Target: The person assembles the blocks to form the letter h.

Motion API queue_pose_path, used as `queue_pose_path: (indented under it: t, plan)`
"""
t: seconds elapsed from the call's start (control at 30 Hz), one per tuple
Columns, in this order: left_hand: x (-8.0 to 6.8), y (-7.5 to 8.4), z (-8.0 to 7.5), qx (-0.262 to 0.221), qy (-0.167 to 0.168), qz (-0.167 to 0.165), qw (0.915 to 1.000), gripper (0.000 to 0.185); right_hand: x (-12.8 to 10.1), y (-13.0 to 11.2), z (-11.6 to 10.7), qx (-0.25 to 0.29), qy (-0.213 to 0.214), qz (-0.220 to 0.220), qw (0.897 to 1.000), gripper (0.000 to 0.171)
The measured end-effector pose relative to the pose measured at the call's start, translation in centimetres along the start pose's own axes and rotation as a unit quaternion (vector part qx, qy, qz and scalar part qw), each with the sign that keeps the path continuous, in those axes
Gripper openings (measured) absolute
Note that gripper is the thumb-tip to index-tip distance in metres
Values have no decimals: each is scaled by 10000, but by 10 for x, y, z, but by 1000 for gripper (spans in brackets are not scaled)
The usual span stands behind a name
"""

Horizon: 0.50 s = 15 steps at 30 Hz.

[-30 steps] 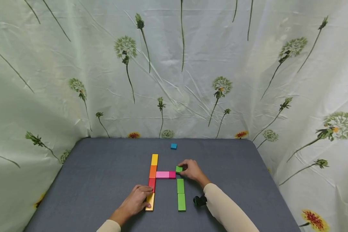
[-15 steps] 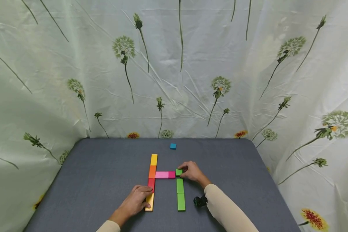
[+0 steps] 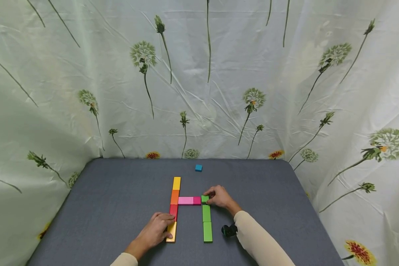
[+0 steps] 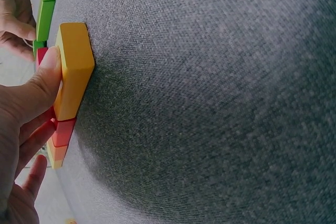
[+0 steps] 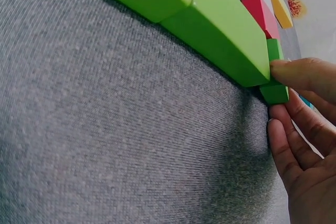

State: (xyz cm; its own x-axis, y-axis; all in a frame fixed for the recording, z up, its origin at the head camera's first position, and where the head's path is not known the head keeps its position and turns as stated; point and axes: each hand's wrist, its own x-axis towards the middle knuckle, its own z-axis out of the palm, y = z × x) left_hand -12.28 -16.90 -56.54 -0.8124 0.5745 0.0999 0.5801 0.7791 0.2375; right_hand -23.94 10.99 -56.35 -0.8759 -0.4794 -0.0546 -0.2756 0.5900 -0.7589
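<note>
My right hand (image 3: 220, 195) pinches a small dark green block (image 5: 275, 94) between thumb and fingers. This block sits at the far end of two light green blocks (image 3: 207, 221) in a line, beside the dark pink block (image 3: 197, 200); a narrow gap shows before the light green ones. On the left, a column runs from a yellow-orange block (image 4: 76, 51) through a red block (image 3: 173, 210) and an orange one (image 3: 174, 197) to a yellow one (image 3: 176, 183). My left hand (image 3: 156, 227) rests on it, thumb on the yellow-orange block, fingers over the red.
A pink block (image 3: 186, 200) joins the orange block to the dark pink one. Further back lies a small blue block (image 3: 198, 168). The grey cloth-covered table (image 3: 119, 192) ends at a flowered curtain (image 3: 199, 92) behind and at both sides.
The right hand has brought the small dark green block slightly nearer to me, towards the light green blocks and in line with the dark pink one. My left hand stays in place.
</note>
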Motion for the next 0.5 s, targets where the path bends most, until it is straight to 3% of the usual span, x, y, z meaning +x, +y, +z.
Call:
queue_pose_path:
  t: [0.5]
  plan:
    - [-1,0,-1,71,10,41,10000,48,1,2,1,57,-7,-5,10000,20]
